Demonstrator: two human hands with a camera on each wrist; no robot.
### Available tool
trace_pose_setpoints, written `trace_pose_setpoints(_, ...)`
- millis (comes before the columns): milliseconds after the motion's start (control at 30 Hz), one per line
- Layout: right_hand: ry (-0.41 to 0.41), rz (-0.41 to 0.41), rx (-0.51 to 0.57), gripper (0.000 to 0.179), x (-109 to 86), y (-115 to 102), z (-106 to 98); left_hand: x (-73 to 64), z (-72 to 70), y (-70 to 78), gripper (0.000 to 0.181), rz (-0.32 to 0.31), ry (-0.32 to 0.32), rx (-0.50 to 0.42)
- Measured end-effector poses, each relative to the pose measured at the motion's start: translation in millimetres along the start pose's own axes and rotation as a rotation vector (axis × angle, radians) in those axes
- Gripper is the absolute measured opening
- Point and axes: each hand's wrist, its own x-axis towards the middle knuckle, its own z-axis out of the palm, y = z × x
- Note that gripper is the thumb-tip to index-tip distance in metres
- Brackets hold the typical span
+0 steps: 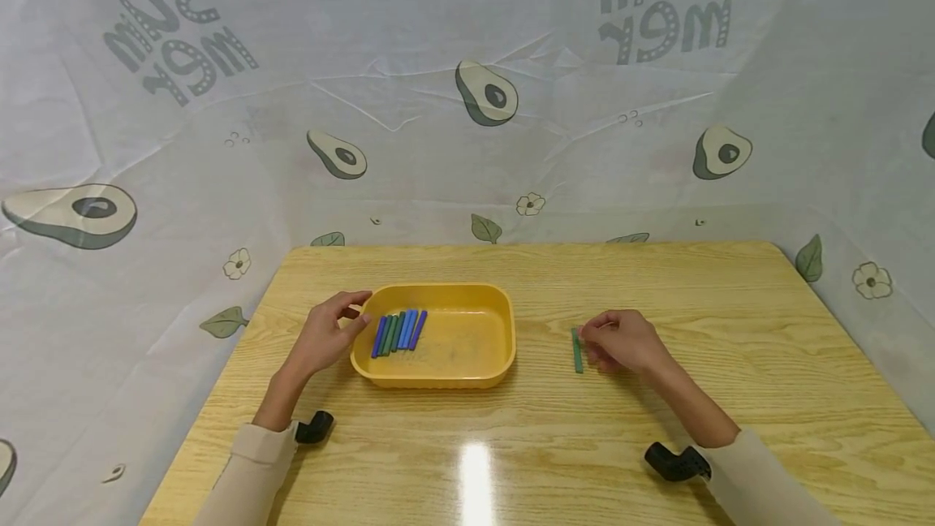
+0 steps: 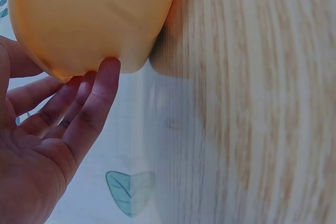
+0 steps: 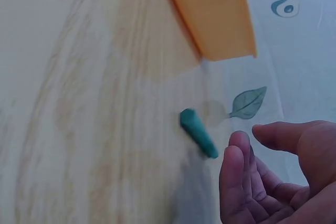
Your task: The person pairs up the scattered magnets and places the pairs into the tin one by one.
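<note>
A yellow tray with rounded corners stands left of centre in the head view. Several blue, green and purple sticks, resembling modelling clay, lie side by side in its left part. My left hand holds the tray's left end, thumb at the rim and fingertips against the outer wall. To the right of the tray, a single green stick lies on the table. Close beside it is my right hand, fingers bent loosely. In the right wrist view a gap separates its thumb from its fingers, and the stick lies outside them.
The wooden table reaches back to a pale cloth printed with avocados and leaves, which also hangs at both sides. A dark device sits at the left wrist and another at the right wrist.
</note>
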Motion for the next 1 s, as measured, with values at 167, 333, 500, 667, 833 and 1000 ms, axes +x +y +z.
trace_pose_setpoints(167, -0.018, -0.034, -0.010, 0.038, -0.7, -16.3, -0.2, -0.1, -2.3, 0.5, 0.042, 0.004, 0.003, 0.008)
trace_pose_setpoints(333, -0.076, -0.049, 0.042, 0.044, -2.4, -32.4, 2.0, 0.1, -3.3, 0.8, 0.042, 0.002, -0.009, -0.008)
trace_pose_setpoints(500, -0.114, -0.069, 0.096, 0.043, -2.2, -44.9, 7.4, -0.4, -3.1, -0.2, 0.042, -0.014, -0.020, -0.002)
trace_pose_setpoints(667, -0.130, -0.071, 0.113, 0.044, 0.2, -55.1, 15.8, -0.6, -2.5, -1.0, 0.042, 0.005, -0.011, 0.001)
trace_pose_setpoints(833, -0.147, -0.076, 0.145, 0.047, 3.2, -62.9, 23.3, -0.7, -1.6, -1.2, 0.042, 0.012, -0.012, -0.009)
trace_pose_setpoints(1000, -0.175, -0.077, 0.197, 0.048, 7.6, -70.2, 30.2, -0.7, -1.9, -0.5, 0.042, 0.001, -0.021, -0.018)
